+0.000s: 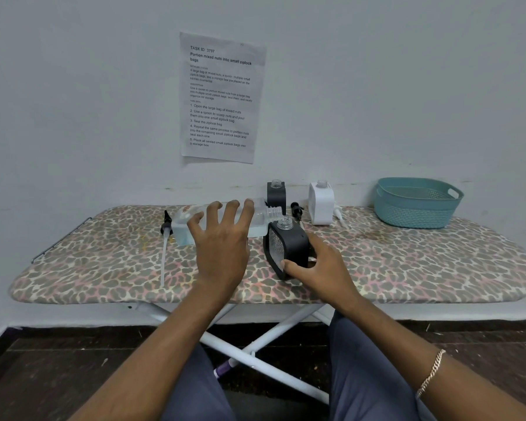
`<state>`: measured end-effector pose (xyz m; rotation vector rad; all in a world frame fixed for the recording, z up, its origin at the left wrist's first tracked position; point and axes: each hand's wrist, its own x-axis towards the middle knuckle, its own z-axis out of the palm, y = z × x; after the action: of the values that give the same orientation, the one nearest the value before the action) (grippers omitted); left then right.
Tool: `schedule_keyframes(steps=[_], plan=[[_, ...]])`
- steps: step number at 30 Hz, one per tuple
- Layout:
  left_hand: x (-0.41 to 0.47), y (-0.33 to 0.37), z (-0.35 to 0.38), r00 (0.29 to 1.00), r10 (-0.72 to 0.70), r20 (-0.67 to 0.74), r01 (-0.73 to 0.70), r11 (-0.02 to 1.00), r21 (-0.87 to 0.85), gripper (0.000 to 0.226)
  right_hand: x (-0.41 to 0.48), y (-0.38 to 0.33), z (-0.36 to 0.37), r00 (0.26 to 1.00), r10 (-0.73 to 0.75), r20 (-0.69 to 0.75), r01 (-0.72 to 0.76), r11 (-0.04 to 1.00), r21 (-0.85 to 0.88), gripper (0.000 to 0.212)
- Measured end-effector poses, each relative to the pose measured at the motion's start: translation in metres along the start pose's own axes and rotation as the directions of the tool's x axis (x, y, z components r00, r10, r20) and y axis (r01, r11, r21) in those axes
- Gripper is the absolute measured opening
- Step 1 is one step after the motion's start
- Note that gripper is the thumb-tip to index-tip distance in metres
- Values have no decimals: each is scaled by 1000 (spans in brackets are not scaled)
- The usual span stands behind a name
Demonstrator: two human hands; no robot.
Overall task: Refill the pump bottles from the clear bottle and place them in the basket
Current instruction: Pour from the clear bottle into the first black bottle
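Observation:
My left hand (222, 241) grips the clear bottle (264, 214), tipped on its side with its open neck pointing right, just above the mouth of a black pump bottle (289, 244). My right hand (322, 265) holds that black bottle near its base; the bottle leans a little. Pale liquid sits in the low left end of the clear bottle. A second black bottle (276, 194) and a white bottle (321, 203) stand open at the back. The teal basket (416, 205) sits at the far right with nothing visible inside.
Everything rests on a leopard-print ironing board (407, 262) against a white wall. A black pump head with a long tube (165, 238) lies at the left. Another black pump (296, 209) and a white pump (339, 214) lie by the back bottles. A printed sheet (220, 97) hangs on the wall.

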<state>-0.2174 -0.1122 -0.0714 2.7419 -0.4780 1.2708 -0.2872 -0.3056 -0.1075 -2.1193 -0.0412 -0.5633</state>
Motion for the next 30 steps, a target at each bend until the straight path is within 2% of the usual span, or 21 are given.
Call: schedule_keyframes(steps=[30], plan=[[0, 1, -1, 1000, 3, 4, -3, 1000, 10, 76, 0, 0, 0, 1000, 4, 0, -4, 1000, 12, 44]])
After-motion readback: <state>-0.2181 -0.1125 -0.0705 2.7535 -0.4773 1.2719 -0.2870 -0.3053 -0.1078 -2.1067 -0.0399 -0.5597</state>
